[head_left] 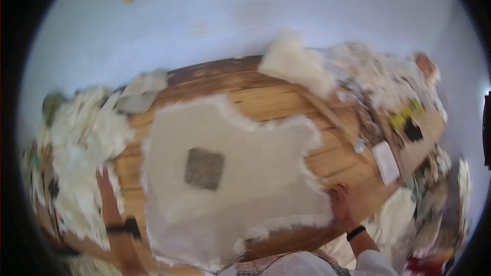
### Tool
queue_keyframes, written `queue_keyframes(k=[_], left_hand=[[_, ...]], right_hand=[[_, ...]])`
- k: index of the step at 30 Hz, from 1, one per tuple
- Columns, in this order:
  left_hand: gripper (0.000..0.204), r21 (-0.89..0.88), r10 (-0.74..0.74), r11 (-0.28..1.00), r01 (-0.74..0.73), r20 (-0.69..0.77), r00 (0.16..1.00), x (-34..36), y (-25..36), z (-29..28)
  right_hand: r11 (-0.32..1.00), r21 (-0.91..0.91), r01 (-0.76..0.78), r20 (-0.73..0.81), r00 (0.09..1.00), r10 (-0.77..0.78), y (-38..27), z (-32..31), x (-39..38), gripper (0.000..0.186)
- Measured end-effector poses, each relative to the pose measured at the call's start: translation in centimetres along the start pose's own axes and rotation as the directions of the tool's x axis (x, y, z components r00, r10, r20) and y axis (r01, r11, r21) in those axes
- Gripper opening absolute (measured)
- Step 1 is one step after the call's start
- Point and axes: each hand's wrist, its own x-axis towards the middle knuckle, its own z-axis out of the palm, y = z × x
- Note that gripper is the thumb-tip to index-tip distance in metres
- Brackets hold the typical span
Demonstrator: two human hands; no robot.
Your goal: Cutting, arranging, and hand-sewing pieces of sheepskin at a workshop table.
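Observation:
A large off-white sheet of cloth (245, 158), irregular in outline with fluffy white edges, lies spread over the wooden table. On it rests a roughly square, dark grey-brown speckled piece (204, 168). My left hand (105, 189) is to the left of the sheet, beside a heap of white fluffy fibre (84, 128). Its fingers are stretched out with nothing seen in them. At the sheet's right edge is my right hand (341, 202), smeared by motion; whether it grips the edge cannot be made out.
The wooden table (332, 166) backs onto a pale blue wall. At back right are a thick white fibre pad (296, 64), a long wooden stick (330, 117) and more loose fibre (373, 74). A white rectangular object (386, 162) sits right; a grey cloth (143, 92) lies back left.

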Motion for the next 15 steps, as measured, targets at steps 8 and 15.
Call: queue_keyframes(k=[8, 15], left_hand=[[0.062, 0.562, 0.13, 0.703, -0.435, 0.5, 0.856, -25.9, 4.6, 0.2], [0.064, 0.513, 0.166, 0.594, -0.62, 0.676, 0.718, -38.6, 4.1, 2.2]], right_hand=[[0.997, 0.049, 0.057, -0.128, 0.99, -0.05, 3.4, -3.8, 16.3, 0.025], [0.96, -0.271, -0.065, -0.011, 0.998, 0.064, 10.4, 4.0, 21.9, 0.038]])
